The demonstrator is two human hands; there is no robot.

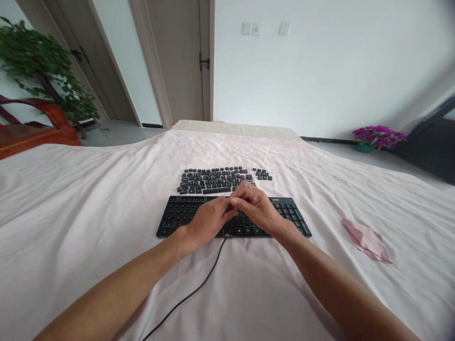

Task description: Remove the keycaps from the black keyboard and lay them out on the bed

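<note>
A black keyboard [183, 217] lies flat on the cloth in front of me. Keycaps are off much of its left part, while the number block [293, 213] at the right end still has its caps. Above the keyboard's middle, my left hand [212, 215] meets my right hand [253, 201] at the fingertips. Both are closed, with fingers and thumb pinched together; whatever lies between them is too small or hidden to make out. Just behind the keyboard, loose black keycaps [215, 180] are laid out in rows, including a long space bar [216, 190].
A pale pink flowered cloth [106, 213] covers the wide surface, with folds in it. A black cable [192, 294] runs from the keyboard toward me. To the right lies a small pink cloth [368, 241]. A wooden chair [46, 123] stands at far left.
</note>
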